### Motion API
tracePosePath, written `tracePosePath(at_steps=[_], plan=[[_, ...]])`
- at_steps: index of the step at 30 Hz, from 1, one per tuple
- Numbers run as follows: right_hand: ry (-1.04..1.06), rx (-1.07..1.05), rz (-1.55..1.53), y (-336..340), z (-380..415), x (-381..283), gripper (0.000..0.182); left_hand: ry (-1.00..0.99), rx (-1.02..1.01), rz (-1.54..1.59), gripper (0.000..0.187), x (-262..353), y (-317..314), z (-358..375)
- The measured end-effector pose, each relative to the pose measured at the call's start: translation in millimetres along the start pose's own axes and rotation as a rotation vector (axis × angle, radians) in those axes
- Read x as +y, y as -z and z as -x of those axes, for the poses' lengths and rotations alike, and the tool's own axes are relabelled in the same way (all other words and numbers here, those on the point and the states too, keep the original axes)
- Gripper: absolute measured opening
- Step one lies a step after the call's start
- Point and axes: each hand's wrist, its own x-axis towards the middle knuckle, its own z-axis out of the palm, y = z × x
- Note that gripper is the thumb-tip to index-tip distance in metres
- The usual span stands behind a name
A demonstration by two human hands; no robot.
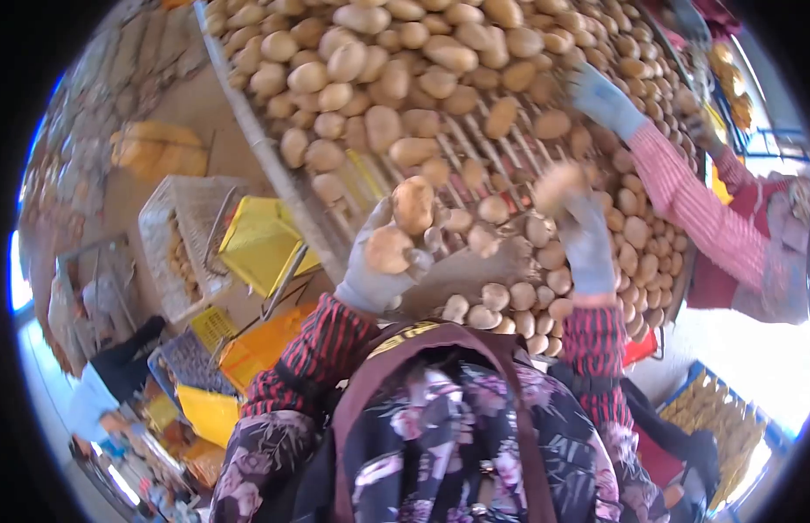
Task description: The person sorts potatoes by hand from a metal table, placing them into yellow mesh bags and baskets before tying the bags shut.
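Note:
Potatoes (450, 54) are heaped over a slatted sorting table (501, 155), with the slats showing in the middle. My left hand (379, 266), in a pale glove, has its fingers wrapped round potatoes (414, 205), one at the fingertips and one against the palm. On the right, my gloved right hand (586, 240) holds a potato (560, 186) at its fingertips, slightly blurred. Between my hands, more potatoes (494, 209) lie near a brownish board (475, 275). Several round potatoes (485, 316) rest just before my apron.
A co-worker's gloved hand (604, 98) reaches over the heap from the right. To the left stand a yellow crate (261, 244), a white crate (183, 235) with potatoes and an orange crate (264, 349). The table's metal edge (265, 148) runs diagonally at left.

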Motion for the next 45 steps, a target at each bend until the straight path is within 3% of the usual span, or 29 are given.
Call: tracePosePath(at_steps=[1,3,4,7,10,11,12,14,16,18,20,22,24,25,26,27,28,30,31,32,34,35,38,39,40,42,43,44,45], plan=[[-0.046,-0.046,-0.266,5,14,14,0.053,-0.009,-0.052,0.079,0.054,4,1,5],[-0.059,0.031,-0.353,-27,45,4,0.053,-0.048,-0.186,0.173,0.053,9,6,21],[-0.224,0.137,-0.253,-78,59,-26,0.053,-0.080,-0.200,0.164,0.053,12,6,32],[-0.235,0.055,-0.313,-75,79,-10,0.052,-0.481,-0.112,0.092,0.048,20,4,67],[-0.268,0.002,-0.362,-76,81,4,0.051,-0.661,-0.101,0.036,0.046,61,25,107],[-0.284,-0.019,-0.378,-77,81,8,0.050,-0.829,0.013,-0.048,0.045,72,28,119],[-0.296,-0.035,-0.391,-77,80,11,0.050,-0.836,0.002,-0.047,0.045,90,39,129],[-0.323,-0.081,-0.383,-82,76,17,0.050,-1.213,0.143,-0.047,0.043,126,76,144],[-0.327,-0.122,-0.292,-96,77,20,0.050,-1.204,0.225,-0.061,0.042,144,104,161],[-0.230,-0.160,0.060,-125,82,4,0.058,-1.141,0.293,-0.073,0.041,123,98,135],[-0.044,-0.368,0.529,-128,75,0,0.063,-0.917,0.414,-0.437,0.047,48,24,118],[0.008,-0.317,0.617,-142,82,-2,0.066,-0.733,0.263,-0.989,0.058,-16,-25,88],[0.061,-0.302,0.680,-149,87,1,0.068,-0.674,0.199,-1.593,0.060,-54,-43,63],[0.294,-0.288,0.895,-148,88,5,0.067,-0.678,0.193,-1.594,0.060,-66,-43,51],[0.531,-0.265,1.101,-146,89,8,0.067,-0.864,0.185,-1.916,0.055,-76,-41,39],[0.484,-0.251,0.944,-144,94,10,0.067,-1.053,0.169,-2.236,0.050,-81,-40,32],[0.488,-0.240,0.939,-141,98,10,0.067,-1.047,0.158,-2.245,0.050,-83,-41,30],[0.233,-0.160,0.811,-132,109,7,0.070,-0.703,0.149,-2.062,0.033,-85,-46,23],[0.268,-0.165,0.888,-127,117,2,0.070,-0.992,-0.040,-1.636,0.025,-76,10,-4],[0.267,-0.153,0.887,-124,123,-4,0.070,-0.980,-0.046,-1.639,0.025,-73,9,-8],[-0.045,-0.301,0.315,-117,133,-14,0.071,-0.459,0.293,-1.069,0.022,-61,9,-3],[-0.090,-0.317,0.211,-110,134,-12,0.069,-0.366,0.226,-1.058,0.025,-58,21,0],[-0.170,-0.213,-0.018,-103,136,-10,0.064,-0.422,0.203,-1.006,0.035,-85,44,17],[-0.106,-0.210,-0.007,-104,137,-13,0.049,-0.281,0.294,-0.758,0.046,-98,25,24],[-0.118,-0.224,-0.011,-99,133,-3,0.049,-0.297,0.305,-0.752,0.046,-109,18,28],[0.595,-0.270,0.956,-95,118,22,0.039,-0.101,-0.123,-0.363,0.052,-126,11,33],[0.771,-0.225,1.121,-99,112,23,0.030,-0.197,-0.117,-0.372,0.056,-128,18,31],[0.781,-0.238,1.113,-100,106,27,0.030,-0.213,-0.121,-0.378,0.056,-128,19,34],[0.817,-0.167,1.137,-105,99,30,0.028,-0.292,0.041,-0.430,0.056,-127,15,36]])
